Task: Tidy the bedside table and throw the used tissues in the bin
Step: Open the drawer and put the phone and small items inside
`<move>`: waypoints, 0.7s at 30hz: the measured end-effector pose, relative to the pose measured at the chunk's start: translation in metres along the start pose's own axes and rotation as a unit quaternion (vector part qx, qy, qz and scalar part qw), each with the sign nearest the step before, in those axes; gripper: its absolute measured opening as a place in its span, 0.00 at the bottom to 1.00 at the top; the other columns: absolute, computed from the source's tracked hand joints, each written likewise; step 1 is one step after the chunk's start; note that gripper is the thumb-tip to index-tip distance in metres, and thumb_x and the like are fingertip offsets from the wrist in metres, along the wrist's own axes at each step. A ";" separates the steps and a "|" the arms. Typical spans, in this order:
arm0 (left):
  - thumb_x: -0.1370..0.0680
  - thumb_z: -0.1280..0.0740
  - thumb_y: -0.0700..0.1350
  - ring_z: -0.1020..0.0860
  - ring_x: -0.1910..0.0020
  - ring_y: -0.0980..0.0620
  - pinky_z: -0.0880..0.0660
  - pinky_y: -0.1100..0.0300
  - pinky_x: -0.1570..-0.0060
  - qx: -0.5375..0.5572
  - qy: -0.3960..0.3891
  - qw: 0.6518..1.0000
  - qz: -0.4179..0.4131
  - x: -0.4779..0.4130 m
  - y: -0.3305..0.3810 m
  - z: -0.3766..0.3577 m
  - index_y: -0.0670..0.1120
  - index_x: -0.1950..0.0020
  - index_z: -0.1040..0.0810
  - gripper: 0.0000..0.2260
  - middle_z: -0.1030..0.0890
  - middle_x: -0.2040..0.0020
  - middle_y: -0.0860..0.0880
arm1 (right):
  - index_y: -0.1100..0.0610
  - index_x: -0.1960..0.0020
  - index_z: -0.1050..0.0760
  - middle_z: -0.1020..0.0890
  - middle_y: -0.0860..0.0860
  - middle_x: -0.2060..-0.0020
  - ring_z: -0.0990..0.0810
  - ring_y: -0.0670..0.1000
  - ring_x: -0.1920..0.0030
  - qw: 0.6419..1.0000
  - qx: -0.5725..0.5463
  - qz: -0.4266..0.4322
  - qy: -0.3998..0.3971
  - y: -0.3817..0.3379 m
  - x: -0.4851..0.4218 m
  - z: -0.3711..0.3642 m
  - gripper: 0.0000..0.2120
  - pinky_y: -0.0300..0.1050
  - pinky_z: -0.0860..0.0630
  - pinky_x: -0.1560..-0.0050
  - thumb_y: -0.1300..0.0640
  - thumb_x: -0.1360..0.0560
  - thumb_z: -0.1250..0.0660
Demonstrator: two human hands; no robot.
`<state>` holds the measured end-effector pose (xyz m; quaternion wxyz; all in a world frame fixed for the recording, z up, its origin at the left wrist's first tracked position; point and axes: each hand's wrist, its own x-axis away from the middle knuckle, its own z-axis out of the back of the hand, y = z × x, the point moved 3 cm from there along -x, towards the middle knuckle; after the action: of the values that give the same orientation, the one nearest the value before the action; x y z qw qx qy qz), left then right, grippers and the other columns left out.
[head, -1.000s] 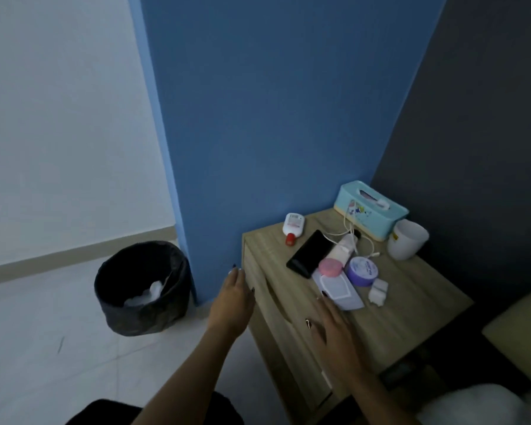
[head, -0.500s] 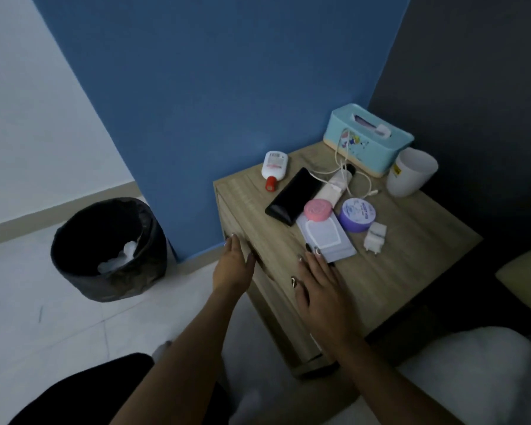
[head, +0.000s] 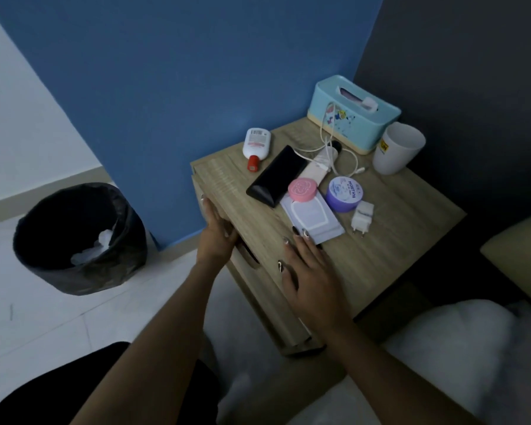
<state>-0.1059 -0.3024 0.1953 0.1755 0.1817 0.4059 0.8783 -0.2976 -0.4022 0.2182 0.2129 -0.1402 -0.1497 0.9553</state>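
The wooden counter [head: 390,240] carries a black phone [head: 276,176] near its middle, and everything else is read from that phone. No loose tissue shows on top; crumpled white tissues [head: 95,246] lie in the black bin [head: 77,237] on the floor, well to the left of the phone. Just right of the phone sit a pink compact [head: 302,188], a purple jar [head: 345,194] and a white charger plug [head: 362,217], and a lilac wipes pack [head: 313,219] lies below it. Behind the phone are a lotion bottle [head: 256,145], a white cable [head: 334,154], a blue tissue box [head: 353,113] and a white cup [head: 397,148]. The right grip [head: 307,271] lies flat with fingers spread, its fingertips [head: 304,233] touching the pack's near edge. The left grip [head: 216,231] appears curled over the top edge of the drawer [head: 258,286], left of and below the phone. The pack looks light, soft and slick, best pinched by 1 edge; the phone is stiff, smooth and breakable, better held across its long sides; the jar and compact suit a hold around the rim.
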 end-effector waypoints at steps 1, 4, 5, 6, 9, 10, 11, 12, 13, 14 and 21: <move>0.22 0.35 0.45 0.22 0.45 0.35 0.29 0.52 0.50 -0.006 0.004 1.000 -0.007 0.002 -0.003 0.004 0.49 0.25 0.69 0.43 0.24 0.38 0.34 | 0.55 0.27 0.33 0.34 0.52 0.26 0.44 0.49 0.23 1.000 0.000 0.000 0.001 0.000 0.000 0.000 0.24 0.53 0.36 0.28 0.49 0.20 0.45; 0.23 0.35 0.42 0.21 0.47 0.35 0.26 0.49 0.51 -0.029 0.004 0.999 -0.016 0.007 -0.019 0.018 0.55 0.25 0.69 0.44 0.25 0.38 0.33 | 0.54 0.27 0.34 0.34 0.52 0.26 0.44 0.49 0.23 1.000 0.004 -0.001 -0.009 -0.001 0.000 0.002 0.24 0.52 0.37 0.27 0.47 0.20 0.47; 0.23 0.35 0.42 0.21 0.47 0.36 0.24 0.47 0.50 -0.034 -0.001 0.999 -0.010 0.009 -0.026 0.024 0.56 0.25 0.69 0.44 0.26 0.37 0.33 | 0.53 0.26 0.35 0.35 0.51 0.25 0.45 0.48 0.23 1.000 0.005 -0.004 -0.014 -0.002 0.001 0.003 0.24 0.51 0.38 0.26 0.47 0.20 0.48; 0.23 0.35 0.43 0.21 0.47 0.36 0.23 0.45 0.49 -0.037 -0.006 0.999 -0.002 0.011 -0.033 0.030 0.58 0.26 0.69 0.44 0.26 0.36 0.33 | 0.52 0.26 0.36 0.36 0.50 0.25 0.47 0.47 0.23 1.000 0.006 -0.007 -0.018 -0.002 0.001 0.003 0.24 0.50 0.40 0.26 0.46 0.20 0.48; 0.23 0.34 0.44 0.20 0.49 0.37 0.21 0.42 0.49 -0.049 -0.009 0.999 0.001 0.021 -0.050 0.049 0.59 0.27 0.70 0.45 0.26 0.37 0.33 | 0.51 0.26 0.37 0.38 0.49 0.24 0.48 0.46 0.23 1.000 0.012 -0.008 -0.019 -0.001 0.002 0.004 0.24 0.49 0.41 0.26 0.46 0.20 0.47; 0.23 0.34 0.44 0.20 0.51 0.37 0.21 0.42 0.50 -0.052 -0.009 0.999 -0.002 0.024 -0.054 0.056 0.59 0.27 0.71 0.46 0.25 0.38 0.33 | 0.51 0.26 0.36 0.37 0.49 0.25 0.47 0.47 0.23 1.000 0.014 -0.006 -0.018 -0.002 0.001 0.004 0.24 0.49 0.40 0.26 0.47 0.20 0.46; 0.23 0.34 0.44 0.19 0.52 0.38 0.20 0.43 0.51 -0.058 -0.010 0.998 -0.006 0.026 -0.059 0.061 0.58 0.27 0.71 0.46 0.24 0.40 0.33 | 0.52 0.26 0.35 0.36 0.50 0.25 0.46 0.47 0.23 1.000 0.016 -0.004 -0.016 -0.001 0.001 0.004 0.24 0.50 0.38 0.26 0.47 0.20 0.46; 0.23 0.34 0.44 0.19 0.53 0.38 0.20 0.44 0.52 -0.064 -0.010 0.998 -0.009 0.029 -0.063 0.068 0.58 0.27 0.71 0.46 0.23 0.40 0.33 | 0.52 0.27 0.35 0.35 0.50 0.26 0.45 0.48 0.23 1.000 0.018 -0.001 -0.013 -0.001 0.001 0.004 0.24 0.51 0.37 0.27 0.47 0.20 0.45; 0.24 0.34 0.43 0.19 0.53 0.38 0.20 0.44 0.52 -0.069 -0.012 0.997 -0.011 0.032 -0.067 0.074 0.57 0.27 0.72 0.46 0.24 0.40 0.34 | 0.53 0.27 0.34 0.34 0.51 0.26 0.44 0.48 0.24 1.000 0.019 0.001 -0.011 -0.002 0.001 0.004 0.24 0.51 0.36 0.28 0.47 0.21 0.45; 0.24 0.34 0.44 0.19 0.53 0.38 0.20 0.44 0.52 -0.073 -0.017 0.997 -0.014 0.035 -0.071 0.079 0.57 0.27 0.73 0.47 0.24 0.40 0.34 | 0.53 0.27 0.34 0.34 0.51 0.26 0.44 0.49 0.24 1.000 0.020 0.001 -0.011 -0.002 0.001 0.004 0.24 0.51 0.36 0.28 0.47 0.21 0.45; 0.24 0.33 0.45 0.21 0.44 0.34 0.23 0.42 0.45 -0.081 -0.017 0.996 -0.018 0.050 -0.089 0.106 0.57 0.28 0.75 0.49 0.28 0.34 0.32 | 0.53 0.28 0.32 0.34 0.51 0.26 0.43 0.49 0.24 1.000 0.012 0.000 -0.005 -0.004 0.001 0.007 0.24 0.50 0.34 0.29 0.46 0.22 0.47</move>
<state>-0.0862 -0.1565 0.1986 0.2121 0.1746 0.3331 0.9020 -0.2992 -0.3995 0.2257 0.2143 -0.1328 -0.1389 0.9577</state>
